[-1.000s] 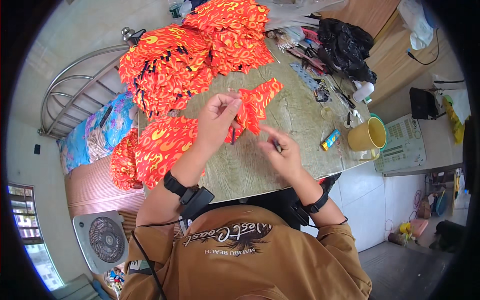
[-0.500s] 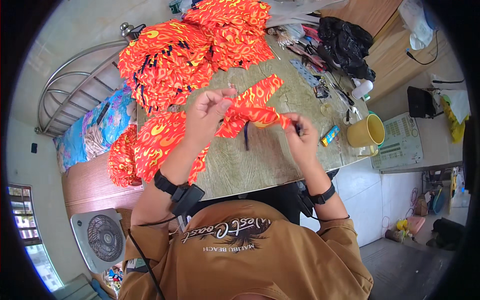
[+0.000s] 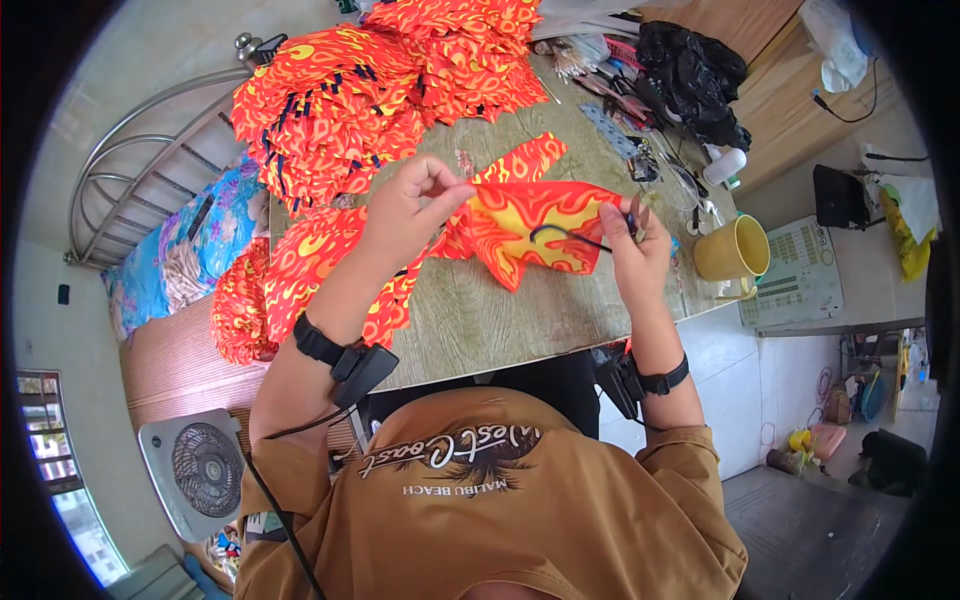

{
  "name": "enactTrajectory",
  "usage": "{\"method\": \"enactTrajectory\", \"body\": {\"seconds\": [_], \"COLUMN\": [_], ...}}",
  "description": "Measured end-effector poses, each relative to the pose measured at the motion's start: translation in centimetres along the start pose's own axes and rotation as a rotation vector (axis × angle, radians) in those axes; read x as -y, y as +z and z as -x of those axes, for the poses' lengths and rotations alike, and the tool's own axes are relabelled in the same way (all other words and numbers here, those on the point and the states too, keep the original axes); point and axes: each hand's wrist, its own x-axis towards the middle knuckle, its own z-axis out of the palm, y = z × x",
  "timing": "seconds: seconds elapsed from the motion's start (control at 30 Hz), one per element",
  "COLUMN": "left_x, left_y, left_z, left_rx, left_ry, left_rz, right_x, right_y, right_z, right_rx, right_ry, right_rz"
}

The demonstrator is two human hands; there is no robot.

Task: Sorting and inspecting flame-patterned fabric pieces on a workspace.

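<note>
A red and orange flame-print fabric piece [image 3: 530, 215] is stretched between my two hands above the table. My left hand [image 3: 420, 205] pinches its left end between thumb and fingers. My right hand [image 3: 635, 245] grips the right end; a small pointed tool [image 3: 641, 213], which looks like thread snips, sticks up from its fingers. A thin dark cord [image 3: 568, 235] curves across the fabric from my right hand. Behind the held piece, a strip of the same print [image 3: 535, 158] lies on the table, and more flame-print fabric [image 3: 310, 265] lies beside my left forearm.
Tall stacks of flame-print pieces [image 3: 340, 110] fill the table's far left. At the right stand a yellow mug [image 3: 730, 250] and a white bottle [image 3: 724, 165]. A black plastic bag [image 3: 690, 75] and small clutter lie far right. The wooden table's edge [image 3: 480, 370] runs before me.
The twisted fabric is now spread flatter, showing its yellow flames. My right hand has moved right and slightly up, and the pointed tool now shows in it. The dark cord now lies across the fabric.
</note>
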Motion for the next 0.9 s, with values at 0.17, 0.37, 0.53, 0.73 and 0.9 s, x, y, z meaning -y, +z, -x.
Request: {"method": "enactTrajectory", "body": {"seconds": [0.17,0.37,0.53,0.73,0.9], "left_x": [-1.4,-0.3,0.9,0.6,2.9], "left_y": [1.1,-0.6,-1.6,-0.9,3.4], "left_z": [-1.1,1.9,5.3,4.8,4.1], "left_rx": [-0.188,0.021,0.476,0.561,0.263], "left_ry": [0.221,0.171,-0.091,-0.039,0.099], "left_rz": [0.289,0.158,-0.288,-0.407,-0.419], "right_x": [2.2,0.6,-1.8,-2.9,-4.1], "right_y": [-0.1,-3.0,-3.0,-1.5,-0.7], "right_z": [-0.8,1.2,2.9,3.6,3.6], "right_rx": [-0.063,0.413,0.648,0.485,0.464], "right_ry": [-0.24,-0.289,0.006,0.06,-0.073], "right_rz": [0.095,0.395,0.55,0.572,0.741]}}
